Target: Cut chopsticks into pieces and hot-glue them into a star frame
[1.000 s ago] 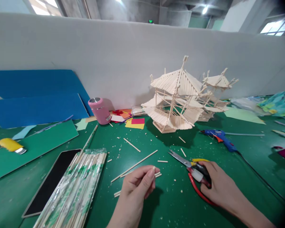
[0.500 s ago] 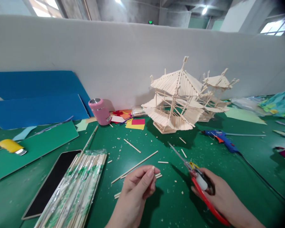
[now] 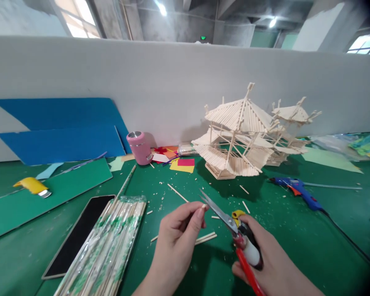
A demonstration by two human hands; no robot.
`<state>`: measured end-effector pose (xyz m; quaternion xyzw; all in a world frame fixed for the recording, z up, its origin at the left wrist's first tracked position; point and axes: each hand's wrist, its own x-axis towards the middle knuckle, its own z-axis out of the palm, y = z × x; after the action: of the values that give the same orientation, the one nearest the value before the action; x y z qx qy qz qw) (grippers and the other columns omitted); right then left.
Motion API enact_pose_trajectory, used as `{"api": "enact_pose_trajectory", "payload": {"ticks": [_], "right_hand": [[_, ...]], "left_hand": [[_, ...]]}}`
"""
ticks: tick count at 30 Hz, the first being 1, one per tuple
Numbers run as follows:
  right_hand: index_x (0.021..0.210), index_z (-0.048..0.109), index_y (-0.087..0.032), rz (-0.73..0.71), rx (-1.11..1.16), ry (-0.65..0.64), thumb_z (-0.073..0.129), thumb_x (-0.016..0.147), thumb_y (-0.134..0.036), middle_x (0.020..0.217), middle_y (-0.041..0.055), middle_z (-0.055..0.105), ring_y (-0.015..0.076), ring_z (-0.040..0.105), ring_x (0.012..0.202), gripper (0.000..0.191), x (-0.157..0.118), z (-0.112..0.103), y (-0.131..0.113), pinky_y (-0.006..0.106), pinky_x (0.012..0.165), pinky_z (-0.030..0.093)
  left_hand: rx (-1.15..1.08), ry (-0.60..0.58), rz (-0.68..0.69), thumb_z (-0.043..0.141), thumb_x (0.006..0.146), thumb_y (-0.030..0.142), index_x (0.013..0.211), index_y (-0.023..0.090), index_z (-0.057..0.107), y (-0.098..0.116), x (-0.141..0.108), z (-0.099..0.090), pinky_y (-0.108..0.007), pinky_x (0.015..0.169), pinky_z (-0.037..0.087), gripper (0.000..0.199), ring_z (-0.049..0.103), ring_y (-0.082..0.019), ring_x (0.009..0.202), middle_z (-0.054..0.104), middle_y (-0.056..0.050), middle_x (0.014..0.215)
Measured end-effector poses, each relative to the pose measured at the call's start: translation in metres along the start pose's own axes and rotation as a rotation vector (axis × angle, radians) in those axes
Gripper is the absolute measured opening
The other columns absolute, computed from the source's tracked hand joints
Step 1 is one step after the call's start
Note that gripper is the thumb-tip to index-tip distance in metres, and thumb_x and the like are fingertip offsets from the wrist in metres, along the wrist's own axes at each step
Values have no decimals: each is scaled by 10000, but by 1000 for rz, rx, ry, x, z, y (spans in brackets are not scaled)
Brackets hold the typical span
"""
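My left hand (image 3: pixel 181 230) pinches a small pale wooden stick piece (image 3: pixel 204 206) between thumb and forefinger; only its tip shows. In my right hand (image 3: pixel 265 246) are red-handled scissors (image 3: pixel 223 216), their blades pointing up and left beside that stick tip. A yellow part sits near the pivot. Whether the blades touch the wood I cannot tell. Loose wooden sticks (image 3: pixel 207 237) lie on the green table under and around my left hand. Behind stands a pavilion model (image 3: pixel 234 139) built of thin sticks with a ribbed roof.
At the left, plastic-wrapped stick bundles (image 3: pixel 111 242) overlap a black board (image 3: pixel 80 236). A yellow utility knife (image 3: pixel 33 187) lies on a green board (image 3: pixel 89 176). A pink cup (image 3: pixel 139 150) stands behind. A blue glue gun (image 3: pixel 299 192) with a cord lies to the right.
My right hand has brought the scissors left, up to the stick piece in my left hand. My left hand has risen slightly. The whole view has shifted a little.
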<state>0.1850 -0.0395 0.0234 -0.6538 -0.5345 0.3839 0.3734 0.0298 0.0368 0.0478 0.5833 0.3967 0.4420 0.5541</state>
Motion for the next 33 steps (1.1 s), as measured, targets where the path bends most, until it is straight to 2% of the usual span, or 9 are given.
{"api": "enact_pose_trajectory", "payload": {"ticks": [4,10,16,20,27,33], "right_hand": [[866,381,-250,-71,-193,8,612,546,-163,652,-49,480,88,404,459,404,1,-10,5,193,395,401],[955,358,-239,-10,-309,-67,610,558,-202,677,-36,510,113,461,508,472,0,-13,16,225,457,456],[962,351,-243,31,-228,-80,615,560,-194,672,-40,514,108,453,506,483,-1,-8,14,222,449,454],[914,365,-247,43,-144,-52,609,538,-147,636,-63,474,87,428,475,459,-3,-4,9,189,418,417],[938,367,-234,101,-226,-47,636,548,-241,637,-62,471,93,417,498,474,-2,-2,6,203,446,404],[901,349,-226,78,-262,-165,627,579,-286,665,-52,483,97,423,533,429,0,-7,6,206,476,387]], "left_hand": [[103,35,132,532,769,250,780,174,645,-1,4,0,-196,497,381,136,459,-94,555,563,-3,637],[258,-8,270,475,806,188,833,197,618,-18,0,-4,-196,526,380,145,488,-100,616,553,-7,721],[433,-55,390,446,818,145,809,182,592,-17,1,-6,-178,497,357,151,452,-82,555,489,16,625],[480,-70,430,441,819,128,754,161,571,-16,1,-5,-161,491,351,149,443,-73,548,475,17,608],[507,-61,483,442,816,105,671,154,535,-19,1,-6,-145,480,340,178,425,-63,533,452,24,589],[516,-47,481,441,816,111,643,153,515,-19,1,-5,-156,488,356,192,433,-73,541,455,19,585]]}}
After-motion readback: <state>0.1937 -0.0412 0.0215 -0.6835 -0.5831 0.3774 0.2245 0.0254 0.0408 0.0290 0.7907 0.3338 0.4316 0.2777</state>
